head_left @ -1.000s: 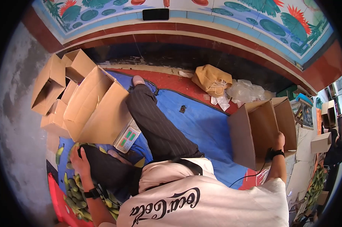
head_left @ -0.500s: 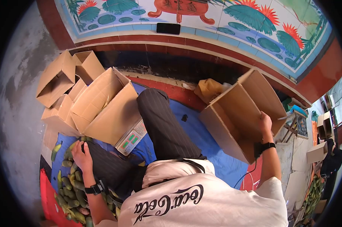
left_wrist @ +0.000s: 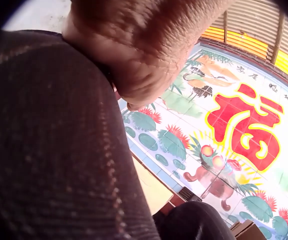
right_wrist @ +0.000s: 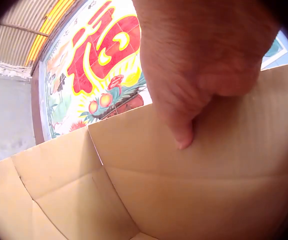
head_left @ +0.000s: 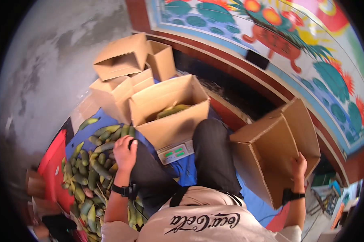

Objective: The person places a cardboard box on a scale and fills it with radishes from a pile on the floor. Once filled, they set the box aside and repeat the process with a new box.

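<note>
My right hand point(head_left: 299, 166) grips the upper edge of a tall, open-topped cardboard box point(head_left: 248, 165) beside my right knee. In the right wrist view, the thumb point(right_wrist: 184, 137) presses flat on the inside of the cardboard wall, and the other fingers are hidden behind it. My left hand point(head_left: 125, 152) rests on my left knee with its fingers relaxed, holding nothing. Close by that hand lies a heap of green and yellowish cucumbers point(head_left: 103, 169). Between my knees, a digital scale point(head_left: 176, 152) with lit green displays sits at the foot of another cardboard box point(head_left: 172, 131), which has some cucumbers inside.
Several open cardboard boxes point(head_left: 121, 60) are stacked beyond the one at the scale. A blue sheet point(head_left: 83, 137) covers the floor, with a red sheet point(head_left: 55, 173) at its left edge. A painted tile wall point(head_left: 214, 20) runs along the far side, a black phone-like slab point(head_left: 257, 59) against it.
The head view has swung left, showing more cucumbers. The gripped box has come closer to my right knee, and that leg has drawn up. My left hand stays on the knee.
</note>
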The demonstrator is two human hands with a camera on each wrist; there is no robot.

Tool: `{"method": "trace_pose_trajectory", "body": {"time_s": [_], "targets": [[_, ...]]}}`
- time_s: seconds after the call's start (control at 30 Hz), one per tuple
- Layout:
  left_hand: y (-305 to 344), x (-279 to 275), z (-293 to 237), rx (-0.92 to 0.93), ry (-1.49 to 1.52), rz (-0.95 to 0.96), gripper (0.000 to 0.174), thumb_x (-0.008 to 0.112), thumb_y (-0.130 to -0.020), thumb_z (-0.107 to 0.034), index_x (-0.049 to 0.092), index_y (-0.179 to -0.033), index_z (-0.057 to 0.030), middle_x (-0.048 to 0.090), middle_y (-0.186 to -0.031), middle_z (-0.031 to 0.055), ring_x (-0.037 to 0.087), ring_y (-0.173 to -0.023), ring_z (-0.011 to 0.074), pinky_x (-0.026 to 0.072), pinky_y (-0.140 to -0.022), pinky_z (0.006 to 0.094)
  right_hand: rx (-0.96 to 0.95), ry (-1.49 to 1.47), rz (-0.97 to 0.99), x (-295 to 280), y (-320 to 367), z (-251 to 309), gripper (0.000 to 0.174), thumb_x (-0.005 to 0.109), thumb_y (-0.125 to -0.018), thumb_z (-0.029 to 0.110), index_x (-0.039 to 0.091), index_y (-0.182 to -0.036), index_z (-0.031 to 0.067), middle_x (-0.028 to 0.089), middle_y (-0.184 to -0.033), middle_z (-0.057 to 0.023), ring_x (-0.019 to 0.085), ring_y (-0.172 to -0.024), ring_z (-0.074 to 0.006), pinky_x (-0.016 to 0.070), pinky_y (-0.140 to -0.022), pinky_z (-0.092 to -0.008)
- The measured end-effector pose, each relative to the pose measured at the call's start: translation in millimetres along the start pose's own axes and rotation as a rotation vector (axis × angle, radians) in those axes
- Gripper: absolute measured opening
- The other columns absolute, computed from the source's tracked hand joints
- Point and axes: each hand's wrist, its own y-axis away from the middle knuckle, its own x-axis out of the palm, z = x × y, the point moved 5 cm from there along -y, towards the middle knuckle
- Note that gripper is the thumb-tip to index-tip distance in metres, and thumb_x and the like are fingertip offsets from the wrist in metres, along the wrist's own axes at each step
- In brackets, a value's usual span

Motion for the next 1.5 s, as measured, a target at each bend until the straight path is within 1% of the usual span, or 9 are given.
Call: {"method": "trace_pose_trajectory", "body": {"time_s": [0.23,0.57,0.63,0.77,0.93,1.13,1.27,1.4,1.5], "targets": [[-4,4,7,-0.108,0.076,0.065,0.025,0.062,-0.082,-0.029,0.064,-0.095,-0.008,0.063,-0.1,0.0095,0.056,-0.099,0.0291,0.0393,-0.089,0.0414,0.001,-0.585,0.009,-63,-22,60,0.027,0.061,-0.078,-0.008,0.057,-0.105,-0.0031,0.062,-0.094,-0.0033,0.056,-0.086,-0.0102,0.0455,-0.075,-0.0229],[-7,-4,0,-0.065,0.08,0.011,0.027,0.062,-0.08,-0.03,0.063,-0.094,-0.0073,0.062,-0.097,0.0089,0.055,-0.096,0.029,0.0388,-0.088,0.0417,-0.275,-0.436,-0.364,-204,-142,245,0.023,0.059,-0.087,0.004,0.057,-0.109,-0.0012,0.058,-0.09,-0.0016,0.054,-0.082,-0.0091,0.0438,-0.074,-0.0223],[-8,-7,-1,-0.075,0.101,0.016,0.029,0.065,-0.077,-0.029,0.062,-0.094,-0.0065,0.062,-0.096,0.0089,0.055,-0.097,0.0278,0.0386,-0.09,0.0427,-0.585,-0.312,-0.519,-207,-180,298,0.026,0.059,-0.088,0.005,0.057,-0.114,-0.0012,0.061,-0.094,-0.003,0.056,-0.085,-0.0098,0.0448,-0.077,-0.0226],[-9,-11,-3,-0.061,0.088,0.011,0.032,0.066,-0.075,-0.03,0.062,-0.094,-0.0048,0.061,-0.099,0.0095,0.055,-0.1,0.0275,0.0378,-0.091,0.0433,-0.597,-0.73,-0.422,-154,-257,419,0.032,0.062,-0.087,0.006,0.057,-0.118,-0.0001,0.064,-0.105,-0.0058,0.059,-0.093,-0.011,0.0451,-0.081,-0.0228],[-13,-16,11,-0.138,0.102,0.056,0.031,0.07,-0.071,-0.025,0.063,-0.094,-0.0054,0.061,-0.101,0.009,0.055,-0.099,0.0282,0.0388,-0.09,0.0433,-0.719,-0.739,-0.419,-82,-307,572,0.027,0.065,-0.085,0.013,0.061,-0.108,0.0002,0.066,-0.076,-0.0004,0.052,-0.063,-0.0063,0.0424,-0.061,-0.0217],[-22,-18,19,-0.134,0.092,0.107,0.031,0.072,-0.067,-0.022,0.062,-0.091,-0.0058,0.061,-0.102,0.0081,0.055,-0.098,0.0285,0.0398,-0.087,0.0437,-0.723,-0.572,-0.461,-20,-351,671,0.036,0.069,-0.082,0.021,0.059,-0.111,0.0011,0.064,-0.069,-0.0067,0.054,-0.064,-0.0082,0.0447,-0.064,-0.0239],[-25,-8,20,-0.124,0.097,0.151,0.034,0.072,-0.067,-0.027,0.063,-0.092,-0.0066,0.06,-0.103,0.0075,0.055,-0.1,0.0278,0.0394,-0.089,0.0436,-0.714,-0.397,-0.537,4,-352,751,0.047,0.07,-0.078,0.032,0.059,-0.116,0.0056,0.065,-0.077,-0.0124,0.063,-0.072,-0.0216,0.0484,-0.071,-0.0315],[-28,4,27,-0.136,0.116,0.172,0.033,0.072,-0.067,-0.029,0.064,-0.091,-0.0082,0.061,-0.103,0.0061,0.055,-0.102,0.0266,0.0399,-0.09,0.0425,-0.941,-0.379,-0.796,41,-340,838,0.036,0.069,-0.078,0.028,0.062,-0.109,0.0113,0.063,-0.11,-0.0087,0.062,-0.097,-0.0262,0.0488,-0.084,-0.033],[-43,-3,27,-0.151,0.142,0.194,0.029,0.072,-0.067,-0.027,0.065,-0.087,-0.0083,0.062,-0.101,0.0063,0.057,-0.098,0.0274,0.042,-0.086,0.0405,-1.117,-0.35,-0.852,76,-331,903,0.025,0.065,-0.079,0.018,0.06,-0.103,0.0135,0.063,-0.103,-0.0072,0.062,-0.092,-0.0284,0.0497,-0.079,-0.0371]]}}
